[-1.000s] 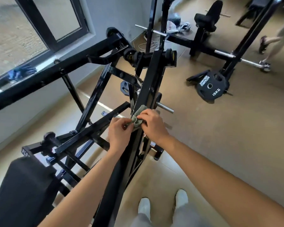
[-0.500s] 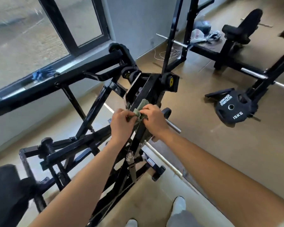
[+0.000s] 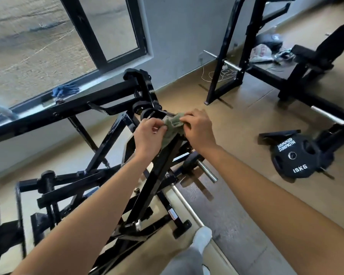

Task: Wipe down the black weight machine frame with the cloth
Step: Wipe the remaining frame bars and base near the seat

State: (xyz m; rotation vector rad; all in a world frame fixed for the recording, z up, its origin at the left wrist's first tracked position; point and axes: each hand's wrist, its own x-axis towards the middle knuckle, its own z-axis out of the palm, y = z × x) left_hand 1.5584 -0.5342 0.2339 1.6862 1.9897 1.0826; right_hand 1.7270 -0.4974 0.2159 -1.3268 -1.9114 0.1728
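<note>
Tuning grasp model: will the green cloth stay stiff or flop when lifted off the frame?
Likely floppy: the cloth bunches and drapes over the frame between the left hand and right hand. Probably light, since finger pinches seem enough to hold it. It may slip on the glossy frame.

Crumpled grey-green cloth [image 3: 172, 126] draped over upper end of sloping black steel weight machine frame [image 3: 153, 187]. Left hand [image 3: 147, 133] pinches cloth's left edge. Right hand [image 3: 198, 132] grips its right side, fingers curled. Round black 15KG weight plate [image 3: 295, 157] on floor well apart, right. Bunched blue rag [image 3: 65, 89], perhaps a glove, on window ledge.
</note>
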